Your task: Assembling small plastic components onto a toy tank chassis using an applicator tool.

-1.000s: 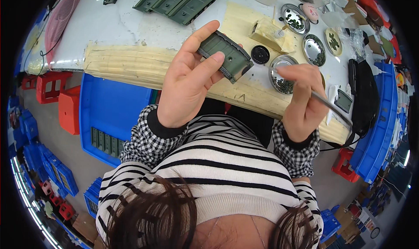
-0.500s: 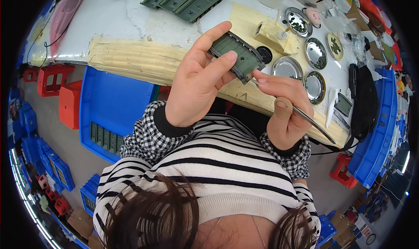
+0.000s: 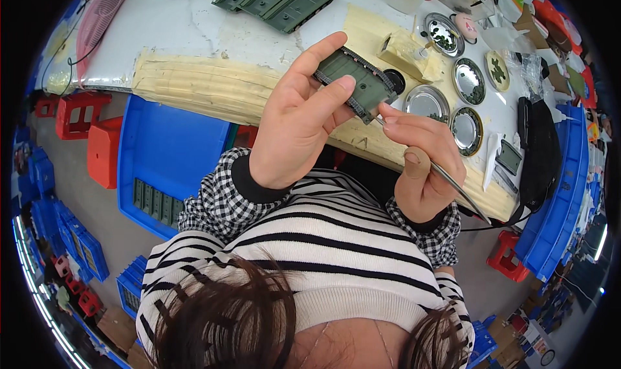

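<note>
A flat dark-green plastic part (image 3: 358, 83) with ridged, track-like edges lies in my left hand (image 3: 291, 126). My left thumb presses on its face while the fingers support it from behind and the index finger stretches past its upper corner. In my right hand (image 3: 424, 158) is a slim, pointed metal tool (image 3: 453, 182), pinched between thumb and fingers. Its front end reaches the lower right corner of the green part; whether it touches is hard to tell. The tool's back end sticks out below my palm.
Beyond my hands, larger green ribbed pieces (image 3: 278, 3) lie on the white table. Several round metal dishes (image 3: 469, 81), some with small green bits, stand right, near a tape-wrapped block (image 3: 407, 58). A blue tray (image 3: 174, 133) holding green parts sits at left, beside red stools (image 3: 103, 152).
The tool has turned slightly in my right hand, its back end swinging down and left. Its front end stays by the part's corner. My left hand keeps its grip.
</note>
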Action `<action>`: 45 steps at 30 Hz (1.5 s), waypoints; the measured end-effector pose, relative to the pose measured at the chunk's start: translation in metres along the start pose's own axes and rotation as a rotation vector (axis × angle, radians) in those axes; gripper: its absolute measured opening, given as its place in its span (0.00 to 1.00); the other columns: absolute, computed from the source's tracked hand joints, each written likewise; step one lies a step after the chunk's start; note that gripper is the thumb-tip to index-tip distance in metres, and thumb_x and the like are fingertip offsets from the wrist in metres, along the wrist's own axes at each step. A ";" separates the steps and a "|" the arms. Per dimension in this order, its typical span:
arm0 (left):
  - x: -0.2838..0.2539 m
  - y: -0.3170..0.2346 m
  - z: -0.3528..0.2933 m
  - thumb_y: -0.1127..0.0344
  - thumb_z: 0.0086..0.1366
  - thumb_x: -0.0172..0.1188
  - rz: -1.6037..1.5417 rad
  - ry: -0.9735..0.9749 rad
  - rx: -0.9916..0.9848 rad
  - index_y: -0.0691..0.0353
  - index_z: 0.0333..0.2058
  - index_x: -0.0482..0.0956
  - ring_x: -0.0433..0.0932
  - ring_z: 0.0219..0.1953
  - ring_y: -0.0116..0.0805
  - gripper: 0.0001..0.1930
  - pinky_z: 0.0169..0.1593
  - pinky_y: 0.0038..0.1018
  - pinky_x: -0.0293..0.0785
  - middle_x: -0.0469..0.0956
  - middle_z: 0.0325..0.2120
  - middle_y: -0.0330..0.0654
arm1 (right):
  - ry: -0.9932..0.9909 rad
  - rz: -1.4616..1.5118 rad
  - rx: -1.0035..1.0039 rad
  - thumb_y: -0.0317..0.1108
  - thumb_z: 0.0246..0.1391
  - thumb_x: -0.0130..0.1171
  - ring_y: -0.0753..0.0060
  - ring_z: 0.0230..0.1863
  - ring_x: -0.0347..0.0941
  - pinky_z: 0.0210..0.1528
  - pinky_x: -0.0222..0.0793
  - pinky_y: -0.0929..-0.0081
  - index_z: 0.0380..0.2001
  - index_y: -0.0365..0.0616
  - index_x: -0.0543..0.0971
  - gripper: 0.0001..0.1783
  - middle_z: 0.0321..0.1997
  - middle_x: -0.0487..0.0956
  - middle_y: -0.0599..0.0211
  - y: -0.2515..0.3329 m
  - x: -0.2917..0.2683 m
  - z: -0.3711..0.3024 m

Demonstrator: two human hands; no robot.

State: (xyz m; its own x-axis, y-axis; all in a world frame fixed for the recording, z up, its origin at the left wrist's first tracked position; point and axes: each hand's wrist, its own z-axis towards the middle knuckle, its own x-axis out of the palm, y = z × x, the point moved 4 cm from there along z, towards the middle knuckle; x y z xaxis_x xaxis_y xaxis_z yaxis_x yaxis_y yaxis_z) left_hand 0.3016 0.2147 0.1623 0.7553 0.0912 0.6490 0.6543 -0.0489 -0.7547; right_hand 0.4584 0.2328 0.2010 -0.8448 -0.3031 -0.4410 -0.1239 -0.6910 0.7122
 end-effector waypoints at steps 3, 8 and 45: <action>0.002 -0.002 -0.001 0.72 0.71 0.42 -0.016 0.001 0.009 0.63 0.65 0.53 0.68 0.60 0.41 0.25 0.60 0.35 0.69 0.66 0.56 0.47 | -0.005 -0.028 -0.010 0.20 0.52 0.58 0.56 0.46 0.79 0.46 0.76 0.72 0.38 0.33 0.79 0.09 0.40 0.79 0.51 0.004 0.001 -0.001; 0.004 -0.003 -0.001 0.72 0.71 0.42 -0.037 0.015 0.015 0.63 0.65 0.52 0.67 0.61 0.42 0.25 0.60 0.35 0.69 0.65 0.57 0.47 | -0.008 -0.052 -0.038 0.20 0.50 0.59 0.55 0.46 0.79 0.46 0.76 0.71 0.38 0.33 0.78 0.10 0.41 0.79 0.49 0.007 0.001 -0.001; -0.003 -0.019 0.006 0.65 0.70 0.44 -0.037 0.276 -0.249 0.70 0.65 0.51 0.69 0.59 0.41 0.28 0.60 0.31 0.69 0.68 0.55 0.55 | -0.306 0.251 0.078 0.34 0.62 0.52 0.62 0.47 0.77 0.51 0.69 0.69 0.44 0.35 0.76 0.14 0.42 0.81 0.53 -0.008 -0.018 -0.017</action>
State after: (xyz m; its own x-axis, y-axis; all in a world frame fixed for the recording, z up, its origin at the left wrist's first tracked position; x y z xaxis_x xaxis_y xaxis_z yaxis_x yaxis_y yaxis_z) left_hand 0.2866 0.2211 0.1745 0.6906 -0.1724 0.7024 0.6444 -0.2943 -0.7058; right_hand 0.4833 0.2325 0.1936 -0.9685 -0.2379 -0.0736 0.0764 -0.5650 0.8215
